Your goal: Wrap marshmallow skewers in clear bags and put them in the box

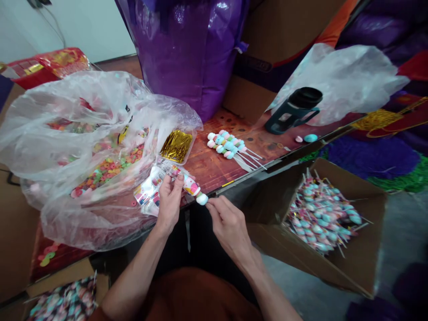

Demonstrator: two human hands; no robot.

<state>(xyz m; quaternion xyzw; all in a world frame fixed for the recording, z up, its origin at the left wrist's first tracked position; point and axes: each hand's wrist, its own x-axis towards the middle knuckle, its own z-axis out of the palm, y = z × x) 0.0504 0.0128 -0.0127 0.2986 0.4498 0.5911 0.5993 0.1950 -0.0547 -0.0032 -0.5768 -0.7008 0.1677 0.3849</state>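
Note:
Between my hands is a marshmallow skewer (201, 199), its upper part inside a printed clear wrapper (190, 184). My left hand (171, 196) pinches the wrapper around the candy. My right hand (228, 219) is closed at the skewer's lower end, where the stick is hidden by my fingers. Beneath my left hand lies a stack of shiny printed wrappers (147, 189). A clear tray of gold twist ties (176, 146) stands just beyond. To the right, several unwrapped marshmallow skewers (227, 145) lie side by side on the table, sticks pointing toward me.
A big clear plastic bag (100, 214) of gummy rings covers the table's left side. A dark bottle (294, 111) stands at the right, near two loose marshmallows (310, 138). Cardboard boxes (364, 263) of wrapped skewers sit lower right and lower left. A purple bag (187, 58) rises behind.

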